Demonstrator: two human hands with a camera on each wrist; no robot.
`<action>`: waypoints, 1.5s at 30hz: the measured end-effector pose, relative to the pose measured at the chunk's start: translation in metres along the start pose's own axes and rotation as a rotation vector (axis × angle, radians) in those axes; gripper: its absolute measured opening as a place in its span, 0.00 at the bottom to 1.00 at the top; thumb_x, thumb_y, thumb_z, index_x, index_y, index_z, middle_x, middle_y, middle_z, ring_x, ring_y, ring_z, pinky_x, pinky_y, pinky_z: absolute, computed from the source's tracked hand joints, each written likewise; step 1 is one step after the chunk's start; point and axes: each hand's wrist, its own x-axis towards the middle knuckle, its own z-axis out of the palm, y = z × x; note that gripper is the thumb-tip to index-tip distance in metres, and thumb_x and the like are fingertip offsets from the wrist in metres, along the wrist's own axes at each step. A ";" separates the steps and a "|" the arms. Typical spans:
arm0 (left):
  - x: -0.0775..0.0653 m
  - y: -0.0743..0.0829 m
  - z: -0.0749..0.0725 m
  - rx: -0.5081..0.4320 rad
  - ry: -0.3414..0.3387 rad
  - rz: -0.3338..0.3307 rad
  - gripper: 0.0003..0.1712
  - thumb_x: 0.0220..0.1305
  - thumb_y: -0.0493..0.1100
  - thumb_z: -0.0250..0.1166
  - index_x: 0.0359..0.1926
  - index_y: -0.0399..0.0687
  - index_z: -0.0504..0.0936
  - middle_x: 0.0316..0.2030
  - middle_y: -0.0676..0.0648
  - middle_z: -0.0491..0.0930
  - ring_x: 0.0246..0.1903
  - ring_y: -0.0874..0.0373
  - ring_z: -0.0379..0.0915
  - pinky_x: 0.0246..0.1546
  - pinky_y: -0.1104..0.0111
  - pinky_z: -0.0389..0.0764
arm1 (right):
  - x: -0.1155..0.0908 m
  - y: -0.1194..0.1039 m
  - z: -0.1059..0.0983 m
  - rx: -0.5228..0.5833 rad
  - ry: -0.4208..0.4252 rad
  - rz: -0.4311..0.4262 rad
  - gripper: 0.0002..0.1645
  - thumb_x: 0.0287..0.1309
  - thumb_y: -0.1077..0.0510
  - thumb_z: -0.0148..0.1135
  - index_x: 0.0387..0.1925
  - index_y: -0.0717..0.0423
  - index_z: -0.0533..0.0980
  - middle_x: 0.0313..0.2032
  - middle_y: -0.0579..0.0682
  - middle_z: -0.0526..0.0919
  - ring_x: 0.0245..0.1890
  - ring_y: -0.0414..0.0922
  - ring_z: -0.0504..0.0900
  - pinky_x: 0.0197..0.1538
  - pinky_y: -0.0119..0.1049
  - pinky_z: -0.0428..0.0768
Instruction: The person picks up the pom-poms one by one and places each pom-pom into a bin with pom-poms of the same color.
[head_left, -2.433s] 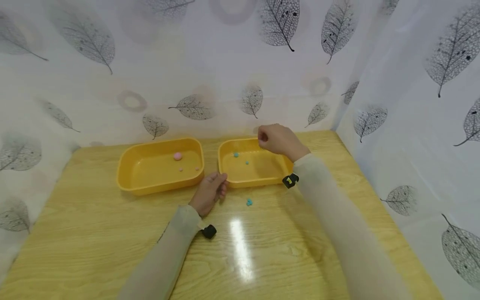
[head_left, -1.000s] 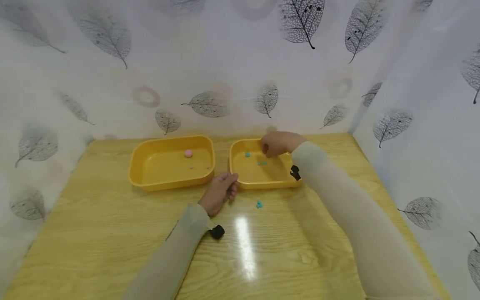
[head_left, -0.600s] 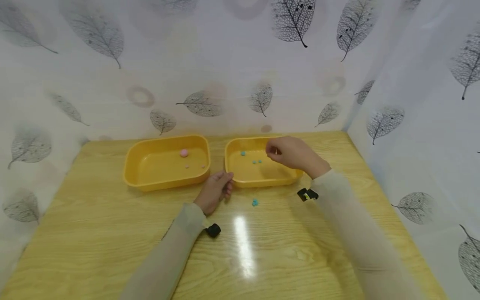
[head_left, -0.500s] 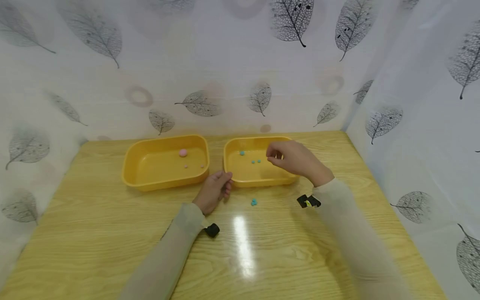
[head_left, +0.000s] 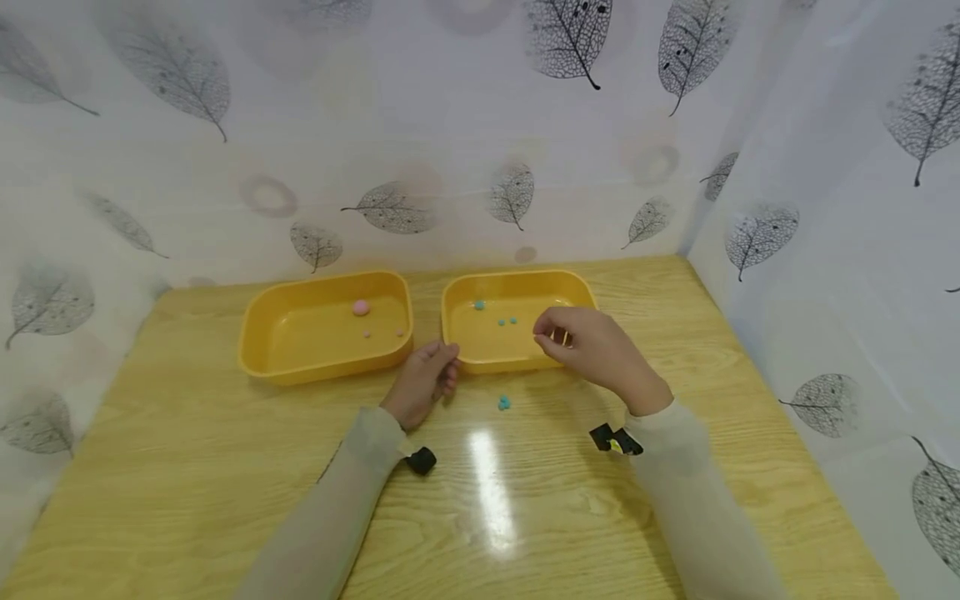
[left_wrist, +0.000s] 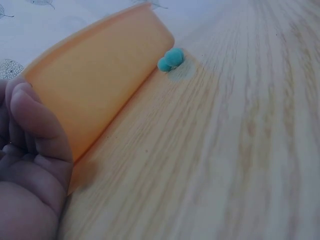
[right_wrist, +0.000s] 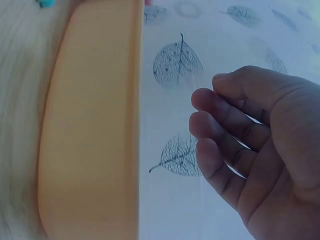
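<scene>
My left hand (head_left: 422,385) holds the near left corner of the right yellow tray (head_left: 495,365), thumb at its rim; the left wrist view shows the curled fingers (left_wrist: 37,117) against the tray's wall. Three small teal balls (head_left: 479,306) lie inside this tray. Over its near right part is my right hand (head_left: 600,350), fingers loosely bent. In the right wrist view, thumb and fingertips (right_wrist: 202,122) have nothing between them, and the hand is above the tray's rim. A cluster of teal balls (head_left: 504,403) sits on the table just before the tray.
A second yellow tray (head_left: 322,369) stands to the left, with one larger pink ball (head_left: 361,307) and two tiny pink ones (head_left: 367,334) in it. Both trays stand at the back of the wooden table (head_left: 225,483), close to a leaf-patterned curtain (head_left: 420,100).
A third teal ball has appeared in the right tray. My right hand has drawn back from its far side toward the near rim, fingers loosening. The left hand stays at the corner.
</scene>
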 end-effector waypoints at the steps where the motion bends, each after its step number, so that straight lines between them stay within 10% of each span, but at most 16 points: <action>1: 0.000 0.000 0.000 -0.002 -0.002 0.001 0.14 0.79 0.47 0.58 0.34 0.45 0.78 0.26 0.51 0.76 0.23 0.62 0.69 0.25 0.73 0.74 | 0.000 -0.001 0.001 -0.010 -0.005 -0.012 0.03 0.69 0.58 0.66 0.41 0.50 0.84 0.36 0.41 0.86 0.34 0.39 0.79 0.39 0.38 0.81; 45: -0.004 0.003 0.002 0.015 -0.008 0.010 0.15 0.79 0.48 0.59 0.34 0.46 0.78 0.26 0.52 0.76 0.24 0.63 0.70 0.26 0.74 0.74 | -0.001 -0.014 0.031 -0.094 -0.204 -0.088 0.01 0.67 0.58 0.67 0.37 0.49 0.83 0.30 0.37 0.81 0.29 0.35 0.75 0.36 0.32 0.78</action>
